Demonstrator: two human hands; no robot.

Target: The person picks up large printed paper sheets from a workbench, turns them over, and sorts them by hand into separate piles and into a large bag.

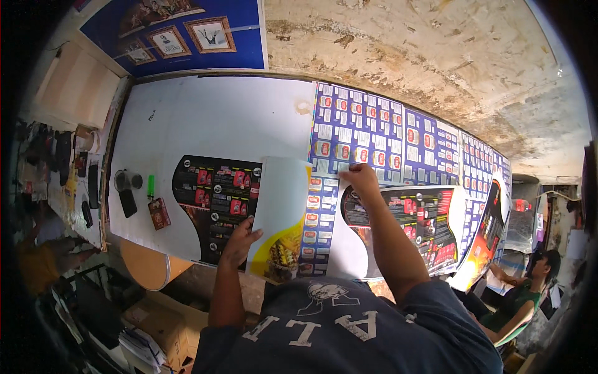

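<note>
My left hand rests on the right edge of a black printed sheet with a wavy outline, where a pale blue-and-yellow sheet adjoins it. Its thumb and forefinger are apart. Farther right, my right hand has its fingertips pinched together over the blue patterned table covering, just above a white sheet's left part. Whatever lies between those fingertips is too small to make out. Beneath my right forearm is a second black printed sheet with white borders.
A glass, a dark phone, a green lighter and a red small box lie on the white table surface at left. Another printed sheet hangs over the right end. A person sits there. A round stool stands below.
</note>
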